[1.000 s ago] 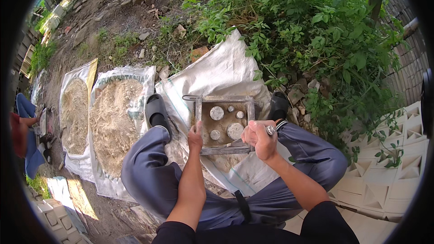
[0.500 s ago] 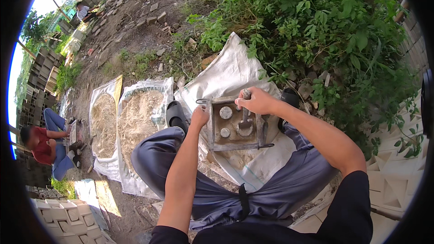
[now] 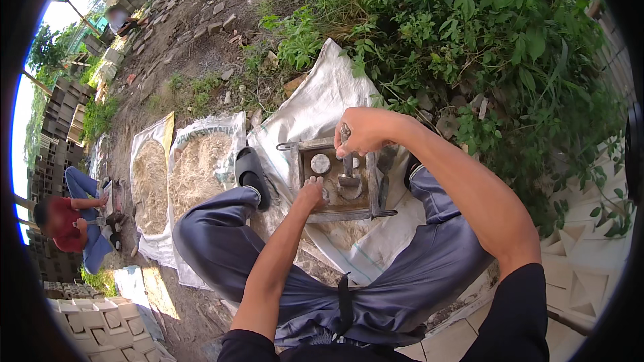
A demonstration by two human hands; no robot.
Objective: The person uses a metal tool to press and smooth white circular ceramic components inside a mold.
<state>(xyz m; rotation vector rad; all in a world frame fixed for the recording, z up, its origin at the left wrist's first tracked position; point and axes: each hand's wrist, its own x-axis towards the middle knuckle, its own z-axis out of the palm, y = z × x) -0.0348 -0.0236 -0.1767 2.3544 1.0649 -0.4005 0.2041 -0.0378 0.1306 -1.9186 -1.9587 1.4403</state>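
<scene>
Left hand [image 3: 310, 194], grip unclear, shifts down box [image 3: 342, 215]; right hand [image 3: 365, 129] clasps likely head-heavy hammer [image 3: 349, 180] by handle [image 3: 347, 163], the best hold

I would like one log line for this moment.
left hand: at lower-left of square frame | right hand: grips hammer | hammer: head over large disc, contact unclear | frame: on white sack

The left hand [image 3: 310, 195] and right hand [image 3: 365, 131] are viewed from close above through a head-worn, downward-facing fisheye camera. Greenery [image 3: 436, 47] is taken in farther off.
</scene>
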